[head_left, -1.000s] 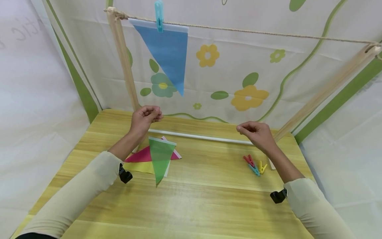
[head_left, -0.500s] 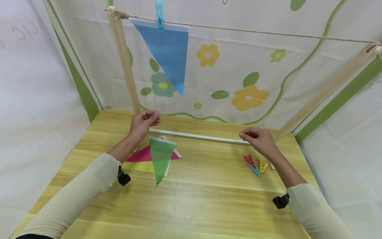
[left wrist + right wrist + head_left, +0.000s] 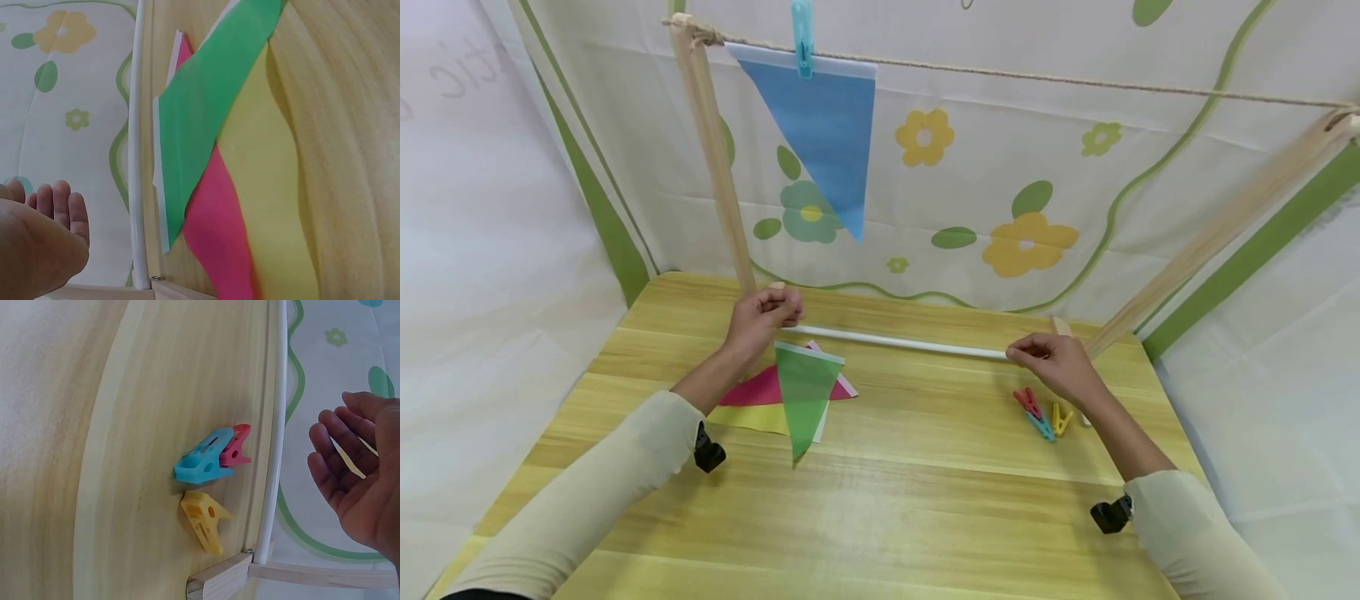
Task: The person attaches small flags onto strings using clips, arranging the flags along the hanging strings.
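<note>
The left hand (image 3: 762, 321) and right hand (image 3: 1060, 365) have sunk a little, well apart, fingers loosely bent, holding nothing as far as I can see; the blue pennant (image 3: 835, 125) stays on the rope (image 3: 1000, 76) at far left, seemingly secure, the green pennant (image 3: 807, 387) lying nearer

Toward the far edge of the worktop (image 3: 880, 533), the left hand (image 3: 766, 319) and right hand (image 3: 1054, 365) hide the ends of the white rod (image 3: 902, 342) from the head camera. Nearer the left edge, the green pennant (image 3: 807, 396) covers parts of the magenta pennant (image 3: 756, 389) and yellow pennant (image 3: 754, 417). That view's top edge clips the hanging turquoise clothespin (image 3: 802, 37), its bottom edge the worktop's near side; both hands are cut off in the wrist views.
</note>
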The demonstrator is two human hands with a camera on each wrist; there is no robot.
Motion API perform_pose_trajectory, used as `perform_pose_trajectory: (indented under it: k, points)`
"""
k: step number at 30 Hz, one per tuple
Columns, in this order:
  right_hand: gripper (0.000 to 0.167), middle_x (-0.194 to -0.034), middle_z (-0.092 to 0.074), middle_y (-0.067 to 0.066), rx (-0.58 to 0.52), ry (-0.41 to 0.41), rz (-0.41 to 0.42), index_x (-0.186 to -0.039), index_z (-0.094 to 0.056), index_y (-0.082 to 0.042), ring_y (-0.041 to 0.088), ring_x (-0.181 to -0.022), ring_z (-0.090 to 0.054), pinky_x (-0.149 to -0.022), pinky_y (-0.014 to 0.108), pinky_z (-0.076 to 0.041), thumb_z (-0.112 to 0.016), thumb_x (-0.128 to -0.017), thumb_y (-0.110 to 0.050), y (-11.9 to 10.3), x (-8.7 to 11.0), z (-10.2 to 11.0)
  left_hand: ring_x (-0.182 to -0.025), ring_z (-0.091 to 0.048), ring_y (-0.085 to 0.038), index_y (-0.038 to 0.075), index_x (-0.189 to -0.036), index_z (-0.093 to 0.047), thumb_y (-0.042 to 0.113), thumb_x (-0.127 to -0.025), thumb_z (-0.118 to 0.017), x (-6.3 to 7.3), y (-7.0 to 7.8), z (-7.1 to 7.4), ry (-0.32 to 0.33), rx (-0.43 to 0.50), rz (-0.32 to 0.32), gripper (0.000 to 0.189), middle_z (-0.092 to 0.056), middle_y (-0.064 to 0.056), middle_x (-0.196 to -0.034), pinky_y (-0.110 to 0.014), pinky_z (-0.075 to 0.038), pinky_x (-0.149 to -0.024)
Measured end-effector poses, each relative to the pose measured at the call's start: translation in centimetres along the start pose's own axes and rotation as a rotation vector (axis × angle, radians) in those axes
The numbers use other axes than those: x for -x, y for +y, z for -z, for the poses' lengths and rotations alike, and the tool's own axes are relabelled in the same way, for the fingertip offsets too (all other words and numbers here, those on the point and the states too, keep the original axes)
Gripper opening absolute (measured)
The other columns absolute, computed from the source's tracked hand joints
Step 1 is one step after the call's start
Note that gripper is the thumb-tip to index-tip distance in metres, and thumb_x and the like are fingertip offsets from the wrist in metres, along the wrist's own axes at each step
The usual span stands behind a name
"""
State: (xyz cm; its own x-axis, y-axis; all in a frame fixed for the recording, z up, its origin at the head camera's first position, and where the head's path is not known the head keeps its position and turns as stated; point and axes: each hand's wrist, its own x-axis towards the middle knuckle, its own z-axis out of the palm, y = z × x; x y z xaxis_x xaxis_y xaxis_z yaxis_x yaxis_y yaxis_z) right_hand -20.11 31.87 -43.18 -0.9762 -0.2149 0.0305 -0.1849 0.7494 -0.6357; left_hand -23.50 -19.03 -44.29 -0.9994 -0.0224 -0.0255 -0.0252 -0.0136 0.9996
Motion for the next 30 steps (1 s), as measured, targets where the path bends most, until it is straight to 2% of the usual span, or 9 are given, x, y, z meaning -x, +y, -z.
perform_pose_trajectory:
  k: [4,9,13,21,26,30]
  points:
    - [0.034,-0.114,-0.084,0.020,0.011,-0.028,-0.021,-0.124,-0.083,-0.009,0.039,-0.099,-0.079,-0.075,0.027,-0.062,-0.070,-0.115,-0.038,0.5,0.1,-0.2,-0.101,-0.080,-0.011,-0.002,-0.129,-0.071,0.024,-0.114,-0.072,0.3,-0.3,0.0,-0.002,-0.031,0.024,0.030,-0.078,0.011,-0.100,-0.032,-0.067,-0.103]
    - [0.031,-0.114,-0.085,0.020,0.039,-0.047,-0.044,-0.124,-0.083,-0.007,0.036,-0.098,-0.081,-0.076,0.026,-0.062,-0.071,-0.114,-0.034,1.0,0.1,-0.3,-0.096,-0.077,-0.004,-0.008,-0.134,-0.069,0.025,-0.114,-0.071,0.4,-0.6,0.2,-0.004,-0.063,0.029,0.038,-0.077,0.013,-0.099,-0.034,-0.067,-0.106]
    - [0.032,-0.113,-0.085,0.019,0.040,-0.064,-0.067,-0.123,-0.083,-0.006,0.034,-0.095,-0.080,-0.075,0.027,-0.062,-0.072,-0.114,-0.036,1.3,0.3,-0.4,-0.095,-0.076,-0.003,-0.009,-0.136,-0.068,0.026,-0.115,-0.070,0.4,-1.0,0.3,-0.009,-0.094,0.051,0.041,-0.076,0.013,-0.099,-0.035,-0.066,-0.108]
    - [0.034,-0.111,-0.085,0.013,0.073,-0.080,-0.084,-0.121,-0.083,-0.006,0.025,-0.093,-0.079,-0.078,0.030,-0.063,-0.075,-0.112,-0.038,2.2,0.8,-0.6,-0.108,-0.078,-0.014,-0.006,-0.137,-0.069,0.025,-0.115,-0.071,0.2,-1.9,0.6,-0.025,-0.131,0.089,0.039,-0.075,0.010,-0.106,-0.042,-0.064,-0.113]
    - [0.036,-0.111,-0.085,0.012,0.078,-0.085,-0.097,-0.122,-0.082,-0.005,0.021,-0.094,-0.079,-0.080,0.031,-0.064,-0.076,-0.111,-0.039,2.6,1.1,-0.6,-0.108,-0.074,-0.013,-0.006,-0.136,-0.071,0.025,-0.114,-0.072,0.4,-2.3,0.8,-0.034,-0.171,0.093,0.038,-0.075,0.008,-0.109,-0.036,-0.065,-0.109]
    - [0.039,-0.113,-0.085,0.013,0.083,-0.094,-0.102,-0.124,-0.082,-0.004,0.023,-0.097,-0.080,-0.081,0.033,-0.066,-0.076,-0.111,-0.040,2.7,1.4,-0.6,-0.109,-0.069,-0.015,-0.004,-0.138,-0.071,0.023,-0.112,-0.074,0.7,-2.4,0.8,-0.059,-0.216,0.101,0.037,-0.074,0.000,-0.117,-0.030,-0.064,-0.103]
